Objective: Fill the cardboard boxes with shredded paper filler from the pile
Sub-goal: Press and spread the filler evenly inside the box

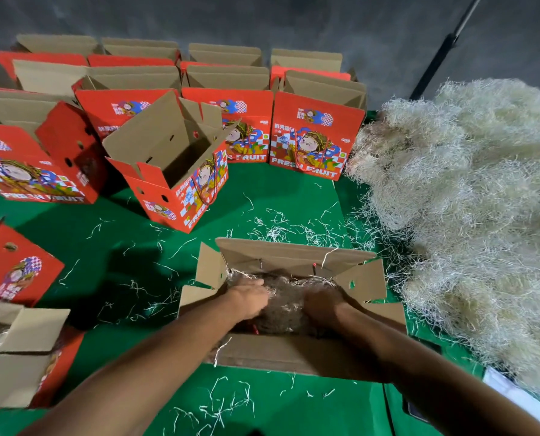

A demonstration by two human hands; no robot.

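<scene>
An open cardboard box (293, 256) stands on the green mat right in front of me, with shredded paper filler (286, 302) inside it. Both my hands are down in this box. My left hand (249, 298) lies palm-down on the filler with its fingers spread flat. My right hand (322, 305) is in shadow on the filler at the right side; its fingers are hard to make out. A big pale pile of shredded paper (469, 196) covers the right side of the mat.
Several red fruit boxes (317, 133) with raised flaps stand in rows at the back and left. One open box (171, 165) sits tilted in the middle. Another box (23, 357) is at the near left. Loose paper strands (293, 231) litter the green mat (121, 253).
</scene>
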